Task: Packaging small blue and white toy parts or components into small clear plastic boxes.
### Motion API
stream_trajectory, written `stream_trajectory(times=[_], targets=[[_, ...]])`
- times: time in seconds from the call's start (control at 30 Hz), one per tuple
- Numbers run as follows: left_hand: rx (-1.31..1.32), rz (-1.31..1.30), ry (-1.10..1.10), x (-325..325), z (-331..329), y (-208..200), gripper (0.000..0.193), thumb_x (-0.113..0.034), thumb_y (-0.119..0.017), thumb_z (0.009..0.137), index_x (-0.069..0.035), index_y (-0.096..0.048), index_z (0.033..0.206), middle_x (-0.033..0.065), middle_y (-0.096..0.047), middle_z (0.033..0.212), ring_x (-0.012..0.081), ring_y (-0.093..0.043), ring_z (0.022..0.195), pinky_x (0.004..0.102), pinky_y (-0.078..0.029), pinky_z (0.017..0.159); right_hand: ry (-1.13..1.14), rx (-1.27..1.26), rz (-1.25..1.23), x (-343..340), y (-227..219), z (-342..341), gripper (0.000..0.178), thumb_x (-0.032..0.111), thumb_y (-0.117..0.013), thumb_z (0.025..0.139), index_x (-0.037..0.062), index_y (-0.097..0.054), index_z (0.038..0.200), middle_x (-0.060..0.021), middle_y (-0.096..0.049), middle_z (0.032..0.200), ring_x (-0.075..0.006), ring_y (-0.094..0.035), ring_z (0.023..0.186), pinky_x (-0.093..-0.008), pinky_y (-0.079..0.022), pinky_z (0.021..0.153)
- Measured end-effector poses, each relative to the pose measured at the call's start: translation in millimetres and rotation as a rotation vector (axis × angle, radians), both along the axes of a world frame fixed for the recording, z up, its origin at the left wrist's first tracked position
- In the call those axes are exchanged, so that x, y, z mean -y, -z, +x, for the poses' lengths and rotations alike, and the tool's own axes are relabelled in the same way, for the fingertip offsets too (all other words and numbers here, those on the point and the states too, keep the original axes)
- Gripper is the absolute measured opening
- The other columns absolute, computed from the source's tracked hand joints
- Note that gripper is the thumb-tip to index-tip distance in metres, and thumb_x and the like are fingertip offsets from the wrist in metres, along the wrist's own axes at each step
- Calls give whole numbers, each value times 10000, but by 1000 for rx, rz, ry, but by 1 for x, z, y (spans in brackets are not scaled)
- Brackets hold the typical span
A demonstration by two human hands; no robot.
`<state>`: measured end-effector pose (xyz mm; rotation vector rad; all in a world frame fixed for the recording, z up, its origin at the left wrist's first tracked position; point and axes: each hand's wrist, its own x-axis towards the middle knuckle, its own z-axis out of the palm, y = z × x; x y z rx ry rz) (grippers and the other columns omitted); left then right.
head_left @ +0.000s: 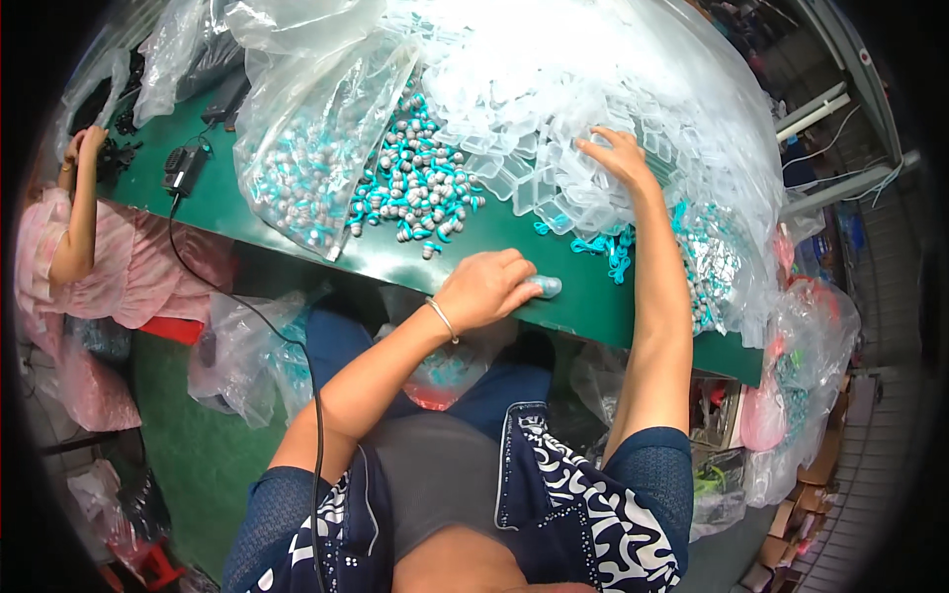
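My left hand (484, 289) is closed at the front edge of the green table (395, 259), its fingers and thumb around a small clear plastic case (547, 287) with something teal inside. Farther off, my right hand (621, 158) reaches over a large heap of clear plastic cases (504, 181). Its fingers are apart, and I see nothing held in them. Left of the heap lies a pile of small grey-and-teal pieces (420, 178). Several teal cords (618, 255) lie beside my right forearm.
A clear bag (306, 168) of grey-and-teal pieces lies left of the loose pile. Filled clear packs (710, 257) stand at the right. A black device (185, 168) trails a cable across my left side. Another person in a pink floral top (129, 262) works at the far left.
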<state>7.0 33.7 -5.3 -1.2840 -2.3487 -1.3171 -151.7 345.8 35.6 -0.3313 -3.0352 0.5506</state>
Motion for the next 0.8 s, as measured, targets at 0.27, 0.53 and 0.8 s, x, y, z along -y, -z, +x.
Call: stream_trajectory(times=[0.27, 0.53, 0.8], targets=[[-30, 36, 1, -4, -2, 5, 214, -244, -680, 890, -41, -657, 954, 124, -622, 869, 326, -633, 763, 411, -513, 676, -65, -152, -32, 10, 7, 17, 748, 691, -670, 721, 223, -634, 1304, -191, -465, 1445, -408, -385, 1361, -554, -316, 1099], [-162, 197, 46, 20, 30, 10, 236, -204, -742, 815, -39, -660, 962, 120, -643, 872, 307, -637, 754, 391, -521, 666, -250, -505, -340, 55, -41, 152, 321, 149, -739, 807, 31, -689, 1102, -130, -698, 1048, -247, -652, 976, -367, -517, 850], [-134, -263, 141, 36, 81, 121, 241, -305, -710, 838, -80, -659, 907, 82, -636, 852, 277, -649, 787, 396, -528, 712, -262, -344, 47, 73, 9, 260, 487, 244, -803, 717, 124, -656, 1166, -88, -583, 1285, -305, -521, 1206, -453, -403, 991]])
